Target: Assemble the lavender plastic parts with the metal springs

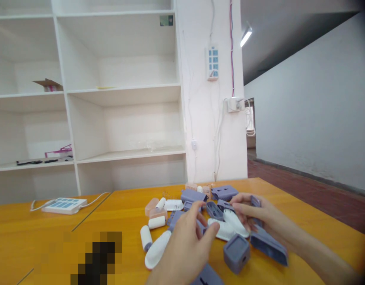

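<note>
Left hand (190, 237): fingers curved, thumb spread well away from them, nothing visible in the gap. Purple parts lie beneath it, partly hidden; contact cannot be confirmed. Right hand (249, 208): fingers bent, a purple piece (255, 200) showing at it, above the table (111, 213). I cannot tell whether the fingers are pinching that piece or how firmly.

Surroundings: two white shells (222, 229) overlap between my hands. A purple block (236, 253) sits just in front of them, beside an open purple case (268, 245) below my right wrist. A white oval (157, 250) lies beside my left wrist, with a white roller (146, 236) near it.

Risks, my judgement: if the right-hand grip is loose, the piece could slip and knock the shells apart. Lowering my right forearm could shove the case. Swinging the left wrist outward could catch the oval and send the roller, which looks round, across the table. With so many similar purple parts crowded together, a hurried reach could pick up the wrong one.
</note>
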The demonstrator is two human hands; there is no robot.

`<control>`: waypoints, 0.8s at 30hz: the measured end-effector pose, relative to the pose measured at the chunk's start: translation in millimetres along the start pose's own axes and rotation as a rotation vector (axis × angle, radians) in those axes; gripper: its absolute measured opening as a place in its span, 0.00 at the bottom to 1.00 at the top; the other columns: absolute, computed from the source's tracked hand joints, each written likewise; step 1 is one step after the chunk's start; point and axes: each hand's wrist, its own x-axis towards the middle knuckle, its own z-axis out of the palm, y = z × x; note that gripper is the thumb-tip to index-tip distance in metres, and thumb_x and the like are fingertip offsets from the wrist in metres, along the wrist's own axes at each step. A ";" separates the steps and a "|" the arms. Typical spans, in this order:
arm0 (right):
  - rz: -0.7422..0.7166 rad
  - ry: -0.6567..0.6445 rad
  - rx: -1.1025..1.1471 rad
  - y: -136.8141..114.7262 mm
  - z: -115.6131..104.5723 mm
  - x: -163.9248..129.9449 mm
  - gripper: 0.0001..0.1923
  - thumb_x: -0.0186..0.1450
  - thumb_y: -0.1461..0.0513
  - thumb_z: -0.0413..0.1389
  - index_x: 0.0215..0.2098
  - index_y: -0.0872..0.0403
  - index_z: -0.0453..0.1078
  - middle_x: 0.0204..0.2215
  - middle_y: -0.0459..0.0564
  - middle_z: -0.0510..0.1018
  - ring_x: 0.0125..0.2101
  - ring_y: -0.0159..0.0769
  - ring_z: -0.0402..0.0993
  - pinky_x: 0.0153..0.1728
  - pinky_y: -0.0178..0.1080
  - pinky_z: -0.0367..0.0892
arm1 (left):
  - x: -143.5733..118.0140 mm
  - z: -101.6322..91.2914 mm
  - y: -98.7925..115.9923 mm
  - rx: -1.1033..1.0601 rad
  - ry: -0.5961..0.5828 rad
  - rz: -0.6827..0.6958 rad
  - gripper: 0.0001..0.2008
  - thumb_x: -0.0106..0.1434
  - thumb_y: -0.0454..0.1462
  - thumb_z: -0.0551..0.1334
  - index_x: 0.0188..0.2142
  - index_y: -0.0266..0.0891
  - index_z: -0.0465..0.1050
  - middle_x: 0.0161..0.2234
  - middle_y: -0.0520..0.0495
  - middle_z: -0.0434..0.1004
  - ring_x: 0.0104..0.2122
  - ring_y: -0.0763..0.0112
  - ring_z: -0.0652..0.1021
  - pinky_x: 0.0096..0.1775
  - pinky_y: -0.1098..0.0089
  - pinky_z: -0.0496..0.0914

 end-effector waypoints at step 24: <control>-0.045 0.171 -0.109 31.6 2.4 -14.3 0.19 0.66 0.47 0.67 0.43 0.52 0.80 0.25 0.45 0.79 0.22 0.32 0.73 0.23 0.34 0.64 | 7.9 -124.6 -6.2 0.588 -0.325 -0.363 0.23 0.58 0.41 0.71 0.53 0.42 0.78 0.47 0.43 0.82 0.37 0.59 0.81 0.44 0.53 0.74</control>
